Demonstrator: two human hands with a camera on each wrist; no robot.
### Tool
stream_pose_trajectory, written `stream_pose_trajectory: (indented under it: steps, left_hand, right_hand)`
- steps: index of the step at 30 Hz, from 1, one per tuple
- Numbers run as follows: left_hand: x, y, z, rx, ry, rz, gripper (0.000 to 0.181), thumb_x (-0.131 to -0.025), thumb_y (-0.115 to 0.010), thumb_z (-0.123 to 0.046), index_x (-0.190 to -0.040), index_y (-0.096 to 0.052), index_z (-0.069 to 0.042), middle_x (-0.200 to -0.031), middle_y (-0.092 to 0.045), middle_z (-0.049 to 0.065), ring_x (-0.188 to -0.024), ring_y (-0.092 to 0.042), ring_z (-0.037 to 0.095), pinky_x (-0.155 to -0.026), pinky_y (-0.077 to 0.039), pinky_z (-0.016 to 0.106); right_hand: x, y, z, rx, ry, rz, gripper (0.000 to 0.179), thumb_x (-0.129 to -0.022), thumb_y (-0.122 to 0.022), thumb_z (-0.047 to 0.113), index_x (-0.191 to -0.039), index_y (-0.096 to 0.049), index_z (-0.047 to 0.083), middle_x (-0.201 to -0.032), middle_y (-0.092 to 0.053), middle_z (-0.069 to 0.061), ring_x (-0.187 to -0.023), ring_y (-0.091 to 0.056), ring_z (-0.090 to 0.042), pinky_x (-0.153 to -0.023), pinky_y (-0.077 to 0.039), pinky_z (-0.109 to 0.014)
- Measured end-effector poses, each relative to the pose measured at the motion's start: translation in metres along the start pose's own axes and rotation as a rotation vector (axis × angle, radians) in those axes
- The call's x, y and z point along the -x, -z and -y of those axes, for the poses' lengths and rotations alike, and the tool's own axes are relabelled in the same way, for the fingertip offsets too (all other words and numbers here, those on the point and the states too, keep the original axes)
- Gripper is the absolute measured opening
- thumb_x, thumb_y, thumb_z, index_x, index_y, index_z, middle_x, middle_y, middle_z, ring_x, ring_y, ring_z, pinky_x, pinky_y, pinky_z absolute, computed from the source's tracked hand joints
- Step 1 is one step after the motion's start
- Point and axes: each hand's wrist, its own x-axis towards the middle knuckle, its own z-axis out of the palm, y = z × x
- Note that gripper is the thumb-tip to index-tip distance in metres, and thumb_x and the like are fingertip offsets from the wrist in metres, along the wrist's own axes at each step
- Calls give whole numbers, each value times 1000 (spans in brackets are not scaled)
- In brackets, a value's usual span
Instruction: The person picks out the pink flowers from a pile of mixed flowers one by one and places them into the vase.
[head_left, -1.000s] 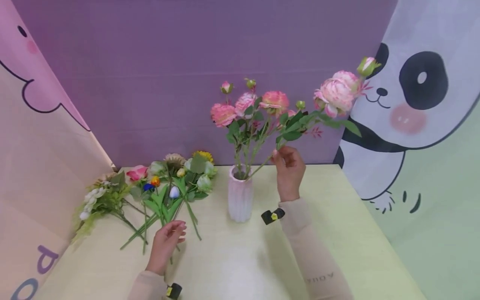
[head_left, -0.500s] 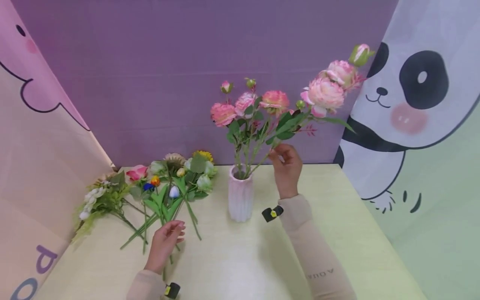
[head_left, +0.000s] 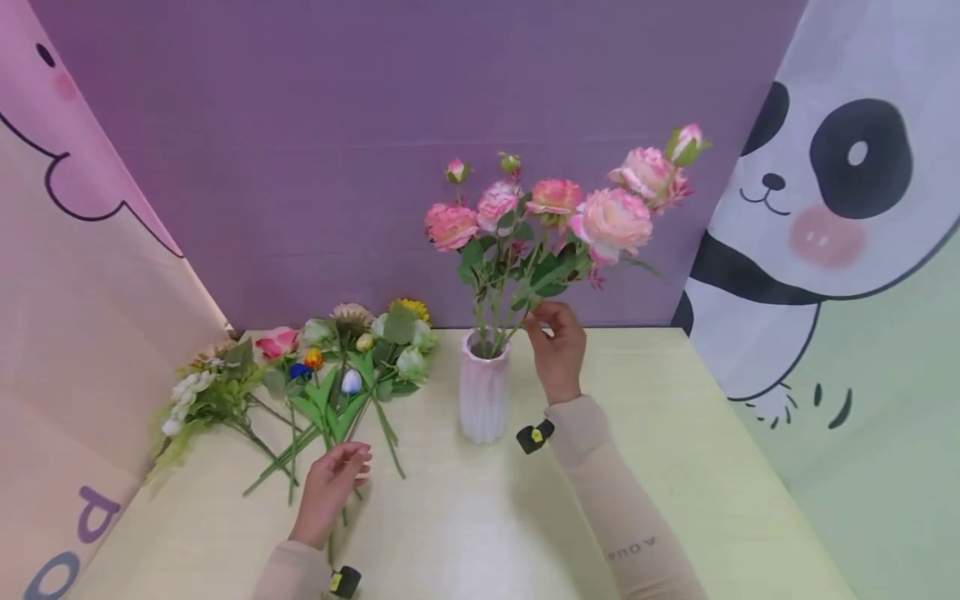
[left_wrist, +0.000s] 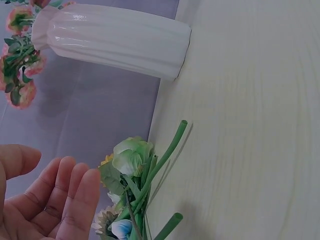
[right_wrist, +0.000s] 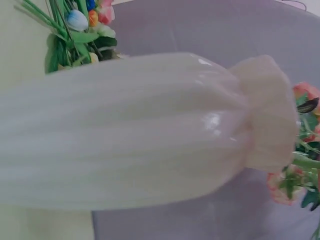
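A white-and-pink ribbed vase (head_left: 483,400) stands upright on the table, with several pink peony stems in its mouth. Just right of the rim, my right hand (head_left: 561,350) pinches the stem of a pale pink peony (head_left: 613,223) that leans out to the right. That hand does not show in the right wrist view, where the vase (right_wrist: 150,135) fills the middle. Over the stem ends of the loose flowers, my left hand (head_left: 327,487) is held with relaxed fingers. In the left wrist view its fingers (left_wrist: 75,200) hold nothing.
Loose artificial flowers lie left of the vase: a pink rose (head_left: 277,342), a white-blue tulip (head_left: 351,382), a yellow flower (head_left: 411,310) and a white cluster (head_left: 187,392). A purple backdrop (head_left: 360,183) rises behind the table (head_left: 637,400); printed cloths flank both sides.
My right hand has moved left toward the vase, and the pale pink peony has swung left and closer to the other blooms. The left hand stays nearly still.
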Motion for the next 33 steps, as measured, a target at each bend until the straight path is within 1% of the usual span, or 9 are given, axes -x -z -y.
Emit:
stream_pose_trajectory:
  steps: [5,9,13,16,21,26,28,32,33]
  left_hand:
    - [-1,0,3,-4,3,-1,25,-96,-52,-10,-116,-56,6,-110,-62,19,-86,-60,12,-75,-55,22]
    - [-1,-1,2,-6,5,4,26,-96,-52,-9,-116,-56,6,-110,-62,20,-85,-60,11,-74,-55,22]
    - [0,-1,2,7,9,0,25,-95,-52,-8,-116,-56,7,-110,-61,20,-85,-60,11,-75,-55,22]
    - [0,0,1,8,11,-3,25,-96,-51,-8,-116,-55,7,-110,-61,20,-86,-60,11,-74,-55,21]
    - [-1,2,2,5,14,3,26,-96,-50,-8,-117,-55,6,-112,-60,21,-87,-60,12,-76,-54,21]
    - [-2,7,1,12,20,-13,27,-96,-50,-8,-119,-54,7,-114,-59,23,-88,-61,12,-77,-55,24]
    - [-3,8,1,16,21,-17,28,-96,-50,-7,-120,-53,7,-114,-59,24,-86,-61,11,-77,-55,24]
    - [-4,9,1,18,35,-16,28,-96,-50,-8,-120,-53,7,-113,-60,22,-85,-60,9,-77,-55,23]
    - [-4,9,2,19,38,-14,28,-96,-51,-9,-120,-53,6,-113,-60,22,-85,-60,9,-77,-55,23]
  right_hand:
    - [6,-3,-10,-18,-64,7,11,-82,-58,-17,-90,-52,-21,-79,-57,-2,-73,-61,-6,-66,-54,-19]
    - [8,-5,-14,-71,-87,-8,13,-82,-58,-18,-90,-50,-24,-78,-58,-2,-73,-61,-14,-71,-57,-27]
    - [9,-6,-14,-100,-96,-21,15,-83,-59,-17,-92,-49,-24,-80,-58,-26,-72,-61,-15,-71,-57,-30]
    - [10,-7,-15,-110,-101,-20,16,-83,-59,-16,-93,-49,-24,-85,-53,-38,-71,-61,-14,-70,-57,-30]
    - [10,-7,-18,-100,-107,-10,14,-83,-58,-16,-92,-50,-22,-84,-57,-28,-70,-61,-11,-70,-57,-28]
    - [9,-8,-16,-101,-113,-9,14,-82,-58,-18,-92,-50,-23,-83,-55,-33,-67,-60,-8,-69,-57,-27]
    - [10,-8,-16,-107,-136,-14,13,-82,-56,-18,-92,-50,-23,-82,-56,-28,-68,-60,-8,-69,-56,-26]
    - [15,-9,-18,-91,-180,-18,12,-81,-55,-17,-92,-50,-21,-79,-59,-11,-71,-59,-6,-67,-53,-20]
    - [17,-9,-19,-82,-185,-19,11,-81,-54,-17,-91,-51,-20,-79,-59,-10,-72,-59,-6,-66,-52,-19]
